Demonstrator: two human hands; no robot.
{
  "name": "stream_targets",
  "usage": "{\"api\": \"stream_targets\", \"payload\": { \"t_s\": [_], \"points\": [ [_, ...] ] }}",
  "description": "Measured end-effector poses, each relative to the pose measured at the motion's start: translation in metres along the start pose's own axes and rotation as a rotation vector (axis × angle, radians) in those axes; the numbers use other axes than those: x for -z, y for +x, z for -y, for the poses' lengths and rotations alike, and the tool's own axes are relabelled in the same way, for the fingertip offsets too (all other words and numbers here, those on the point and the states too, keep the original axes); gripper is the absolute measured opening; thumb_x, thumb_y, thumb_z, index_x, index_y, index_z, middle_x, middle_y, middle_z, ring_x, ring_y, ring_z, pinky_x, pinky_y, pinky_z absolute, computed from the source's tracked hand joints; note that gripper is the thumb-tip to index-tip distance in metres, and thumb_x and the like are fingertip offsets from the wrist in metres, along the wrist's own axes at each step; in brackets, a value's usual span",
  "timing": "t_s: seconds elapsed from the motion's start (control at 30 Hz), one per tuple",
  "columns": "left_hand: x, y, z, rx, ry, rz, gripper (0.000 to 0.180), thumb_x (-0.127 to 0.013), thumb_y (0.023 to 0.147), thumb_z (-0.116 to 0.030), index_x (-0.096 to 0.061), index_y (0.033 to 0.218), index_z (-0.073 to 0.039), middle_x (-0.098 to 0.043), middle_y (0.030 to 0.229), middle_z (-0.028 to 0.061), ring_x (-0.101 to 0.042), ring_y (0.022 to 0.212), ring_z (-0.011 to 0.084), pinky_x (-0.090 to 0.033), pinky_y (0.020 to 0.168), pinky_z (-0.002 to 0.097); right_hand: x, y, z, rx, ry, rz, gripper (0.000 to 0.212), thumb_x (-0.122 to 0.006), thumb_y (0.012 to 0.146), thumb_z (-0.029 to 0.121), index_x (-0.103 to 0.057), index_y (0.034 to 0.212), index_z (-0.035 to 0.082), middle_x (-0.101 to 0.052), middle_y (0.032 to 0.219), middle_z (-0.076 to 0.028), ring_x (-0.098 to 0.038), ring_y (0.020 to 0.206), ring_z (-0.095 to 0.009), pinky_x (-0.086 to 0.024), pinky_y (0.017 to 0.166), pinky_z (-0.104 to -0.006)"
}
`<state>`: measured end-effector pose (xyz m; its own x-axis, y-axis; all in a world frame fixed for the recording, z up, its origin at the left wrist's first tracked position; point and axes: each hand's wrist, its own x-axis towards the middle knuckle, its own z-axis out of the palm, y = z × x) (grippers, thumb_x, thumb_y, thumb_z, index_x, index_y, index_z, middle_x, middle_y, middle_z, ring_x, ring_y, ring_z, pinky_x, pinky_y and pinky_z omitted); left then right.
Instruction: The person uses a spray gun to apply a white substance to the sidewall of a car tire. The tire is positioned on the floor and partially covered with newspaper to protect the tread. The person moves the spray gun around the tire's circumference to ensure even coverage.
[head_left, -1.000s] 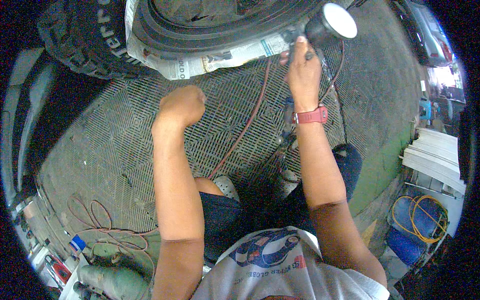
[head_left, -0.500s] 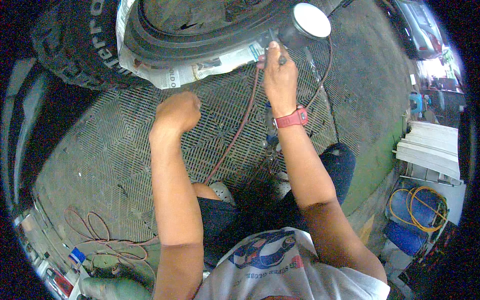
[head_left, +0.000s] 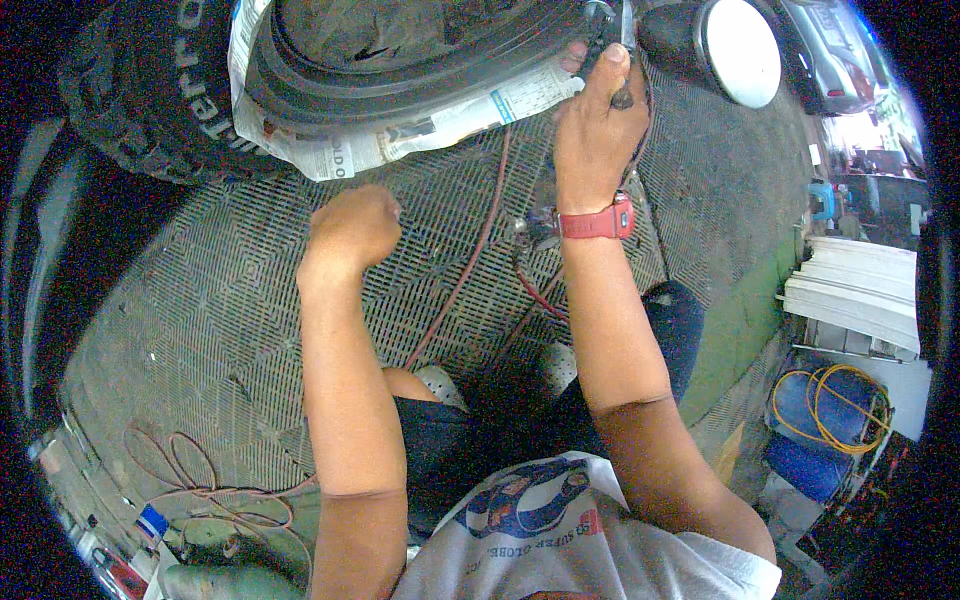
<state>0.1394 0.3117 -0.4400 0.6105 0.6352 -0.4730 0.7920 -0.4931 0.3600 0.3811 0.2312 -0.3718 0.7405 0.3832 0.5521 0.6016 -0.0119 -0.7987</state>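
A large knobby tyre (head_left: 150, 90) lies at the top of the head view, its sidewall masked with newspaper (head_left: 400, 140) around a dark rim (head_left: 420, 70). My right hand (head_left: 592, 120), with a red watch on the wrist, is closed on a spray gun (head_left: 640, 30) whose white-lidded cup (head_left: 742, 50) sits at the upper right. The gun's nozzle is at the rim's edge. My left hand (head_left: 352, 228) is curled into a loose fist with nothing in it, hovering over the metal grating below the newspaper.
A red air hose (head_left: 470, 260) runs down across the patterned metal grating (head_left: 200, 330) between my arms. Thin red wire (head_left: 200, 480) coils at the lower left. A blue container with coiled yellow hose (head_left: 830, 410) and stacked white panels (head_left: 860, 290) stand at the right.
My right hand has carried the spray gun up and left toward the rim. The view has closed in on the tyre. My left fist has stayed in about the same place.
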Motion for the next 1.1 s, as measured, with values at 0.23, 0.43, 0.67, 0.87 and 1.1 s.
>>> {"api": "stream_targets", "payload": {
  "t_s": [0.23,0.43,0.67,0.87,1.1],
  "points": [
    [0.0,-0.003,-0.006,-0.004,0.004,-0.022,0.033,-0.06,0.101,-0.032,-0.079,0.116,-0.009,-0.077,0.119,0.022,-0.072,0.112,0.0447,-0.056,0.1,0.0539,-0.013,-0.027,-0.006,-0.452,0.334,-0.129,0.06,-0.04,0.116,0.053,-0.065,0.106,0.0,-0.07,0.081,-0.01,-0.061,0.056,-0.017,-0.048,0.045,-0.0301],
    [0.001,-0.012,0.001,-0.006,-0.083,-0.069,0.031,-0.059,0.097,-0.024,-0.08,0.115,-0.01,-0.077,0.116,0.0225,-0.073,0.112,0.044,-0.055,0.1,0.0547,-0.028,-0.04,-0.009,-0.59,0.435,-0.188,0.058,-0.039,0.116,0.056,-0.062,0.115,0.003,-0.07,0.087,-0.008,-0.068,0.067,-0.017,-0.054,0.045,-0.0283],
    [0.007,-0.017,0.004,0.017,-0.076,-0.072,0.031,-0.062,0.098,-0.029,-0.079,0.116,-0.01,-0.077,0.118,0.0199,-0.073,0.112,0.042,-0.057,0.099,0.0524,-0.033,0.007,0.012,-0.334,0.477,-0.123,0.067,-0.036,0.115,0.059,-0.062,0.119,-0.002,-0.076,0.095,-0.015,-0.074,0.073,-0.02,-0.056,0.045,-0.0293],
    [0.005,-0.015,0.011,0.004,-0.119,-0.076,0.032,-0.061,0.094,-0.022,-0.081,0.116,-0.011,-0.078,0.12,0.0187,-0.073,0.114,0.0399,-0.057,0.102,0.0505,-0.029,0.021,0.031,-0.326,0.587,-0.086,0.071,-0.037,0.114,0.062,-0.063,0.124,-0.004,-0.077,0.099,-0.017,-0.077,0.077,-0.023,-0.058,0.046,-0.0318],
    [0.002,-0.015,0.012,-0.012,-0.094,-0.083,0.032,-0.06,0.095,-0.022,-0.081,0.116,-0.01,-0.078,0.119,0.0186,-0.074,0.113,0.0397,-0.057,0.102,0.0496,-0.03,0.027,0.024,-0.328,0.527,-0.094,0.071,-0.036,0.114,0.062,-0.063,0.117,-0.003,-0.076,0.091,-0.016,-0.076,0.073,-0.023,-0.056,0.044,-0.0318]
  ]
}}
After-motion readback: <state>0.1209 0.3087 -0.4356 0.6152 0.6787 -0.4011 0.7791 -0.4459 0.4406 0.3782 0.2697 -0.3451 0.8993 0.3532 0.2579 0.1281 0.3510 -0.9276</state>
